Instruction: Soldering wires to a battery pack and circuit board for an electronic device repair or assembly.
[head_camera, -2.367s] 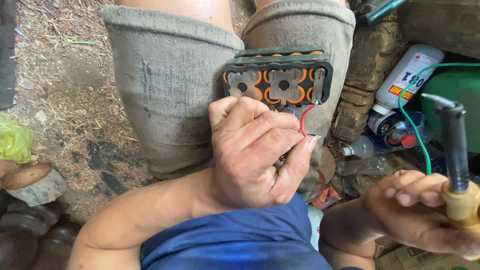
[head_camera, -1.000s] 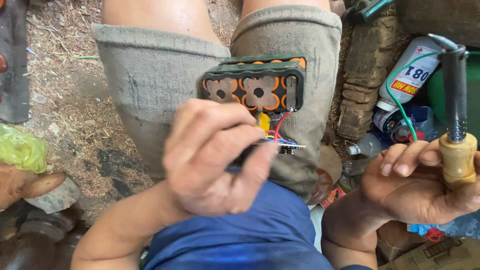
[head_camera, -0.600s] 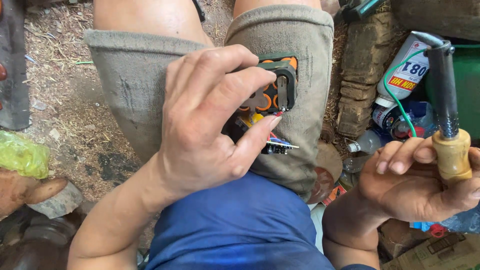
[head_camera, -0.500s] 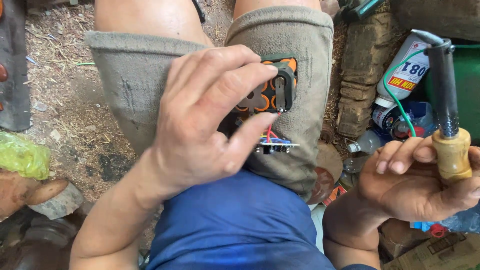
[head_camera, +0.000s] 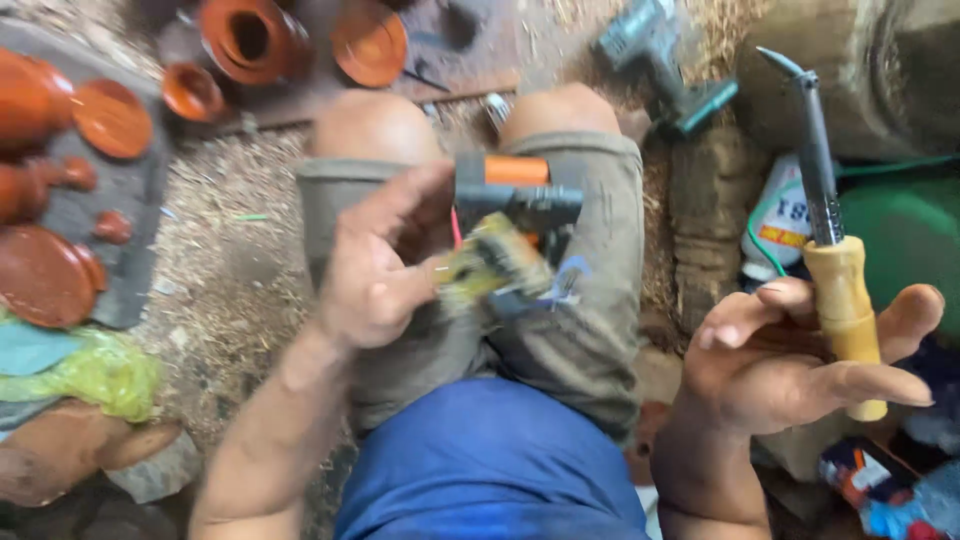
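Nearest the camera, the right hand (head_camera: 790, 365) is loosely curled around a soldering iron (head_camera: 830, 240), gripping its pale wooden handle with the dark metal shaft and bent tip pointing up and away. The wood is the place to hold it; the metal is stiff, thin and likely hot, so best kept clear of skin and cloth.

Further out, over the lap, the left hand (head_camera: 385, 265) pinches a battery pack (head_camera: 505, 225) between thumb and fingers, its orange and black casing tilted above the right thigh of the grey shorts (head_camera: 590, 330). A small board with red and blue wires (head_camera: 520, 275) hangs off its near side, blurred by motion. The pack looks rigid and fairly dense for its size; the casing edges give a firm hold, while the wires and board look fragile.

Beyond the knees, on sawdust-strewn ground (head_camera: 230, 270), lie turned orange wooden pieces (head_camera: 245, 35) at the far left and a power drill (head_camera: 660, 55) at the far right.
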